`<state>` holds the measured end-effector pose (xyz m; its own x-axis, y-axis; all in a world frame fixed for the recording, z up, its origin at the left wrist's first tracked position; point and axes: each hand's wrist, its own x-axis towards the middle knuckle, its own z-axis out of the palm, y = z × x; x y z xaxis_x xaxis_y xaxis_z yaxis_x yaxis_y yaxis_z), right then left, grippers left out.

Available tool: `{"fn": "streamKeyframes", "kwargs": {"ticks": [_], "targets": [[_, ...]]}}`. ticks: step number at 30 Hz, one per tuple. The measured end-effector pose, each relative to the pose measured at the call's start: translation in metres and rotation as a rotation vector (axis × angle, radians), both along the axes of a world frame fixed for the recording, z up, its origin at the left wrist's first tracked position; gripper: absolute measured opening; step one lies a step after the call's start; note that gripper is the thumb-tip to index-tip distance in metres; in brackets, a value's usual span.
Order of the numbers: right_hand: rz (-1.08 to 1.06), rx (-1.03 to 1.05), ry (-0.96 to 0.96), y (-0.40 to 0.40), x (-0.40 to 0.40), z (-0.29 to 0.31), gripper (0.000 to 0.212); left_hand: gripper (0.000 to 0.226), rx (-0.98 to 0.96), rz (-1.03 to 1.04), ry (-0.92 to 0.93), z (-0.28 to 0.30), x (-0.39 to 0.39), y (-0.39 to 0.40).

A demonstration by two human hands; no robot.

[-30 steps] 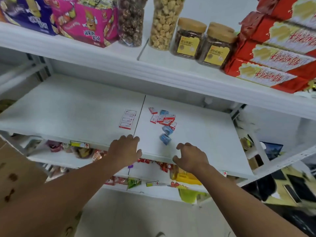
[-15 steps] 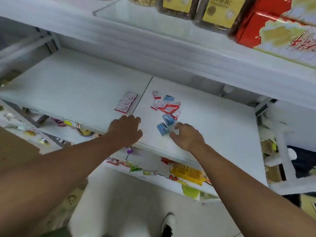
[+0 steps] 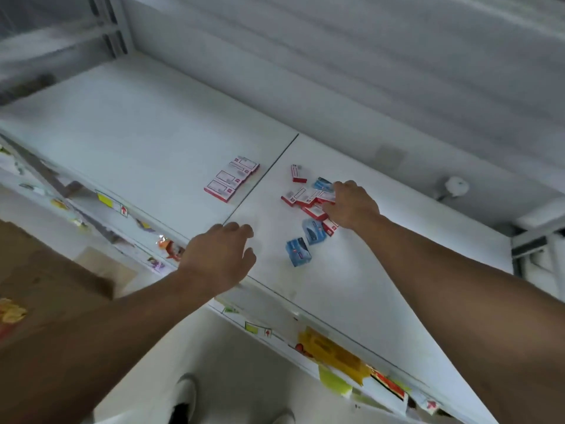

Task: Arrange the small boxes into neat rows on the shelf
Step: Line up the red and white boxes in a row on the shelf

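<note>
A neat row of red-and-white small boxes [image 3: 231, 182] lies on the white shelf [image 3: 137, 142], just left of the panel seam. Right of the seam is a loose pile of red-and-white boxes [image 3: 304, 198], with one red box [image 3: 298, 173] apart behind it. Two blue boxes [image 3: 298, 251] [image 3: 313, 231] lie in front of the pile and a third blue box [image 3: 322, 184] at its back. My right hand [image 3: 351, 205] rests on the pile's right side, fingertips touching the boxes; whether it grips one is hidden. My left hand [image 3: 218, 258] rests palm down at the shelf's front edge, holding nothing.
The shelf above [image 3: 367, 71] overhangs the back of the working shelf. Lower shelves hold colourful packets [image 3: 333, 353] and yellow price tags [image 3: 105, 199]. A brown cardboard box [image 3: 46, 286] stands at the lower left. My shoes [image 3: 186, 399] show on the floor below.
My right hand has reached forward from beside the front blue boxes onto the pile of red-and-white boxes. The view has tilted down and closer. My left hand stays at the shelf edge.
</note>
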<state>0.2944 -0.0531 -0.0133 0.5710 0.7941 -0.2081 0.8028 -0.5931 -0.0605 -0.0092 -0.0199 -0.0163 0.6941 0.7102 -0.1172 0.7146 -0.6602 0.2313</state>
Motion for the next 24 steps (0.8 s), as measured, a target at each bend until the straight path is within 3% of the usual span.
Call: {"fn": "streamKeyframes", "kwargs": {"ticks": [6, 9, 13, 15, 19, 24], "targets": [[-0.069, -0.045, 0.072, 0.024, 0.019, -0.018, 0.035, 0.037, 0.016, -0.025, -0.061, -0.022, 0.009, 0.042], [-0.090, -0.011, 0.091, 0.015, 0.026, -0.013, 0.029, 0.031, -0.086, 0.021, -0.149, -0.017, 0.039, 0.049], [-0.128, -0.004, 0.164, -0.013, 0.035, -0.005, 0.049, 0.031, -0.189, 0.072, -0.285, -0.010, 0.102, 0.060], [-0.154, 0.020, 0.182, -0.032, 0.032, -0.002, 0.055, 0.044, -0.214, 0.039, -0.259, -0.013, 0.137, 0.066], [-0.122, 0.127, 0.174, -0.067, 0.018, 0.008, 0.029, 0.071, -0.234, 0.055, -0.128, -0.027, 0.186, 0.076], [-0.110, 0.189, 0.173, -0.098, 0.015, 0.014, 0.029, 0.060, -0.157, 0.141, -0.041, -0.049, 0.210, 0.075]]}}
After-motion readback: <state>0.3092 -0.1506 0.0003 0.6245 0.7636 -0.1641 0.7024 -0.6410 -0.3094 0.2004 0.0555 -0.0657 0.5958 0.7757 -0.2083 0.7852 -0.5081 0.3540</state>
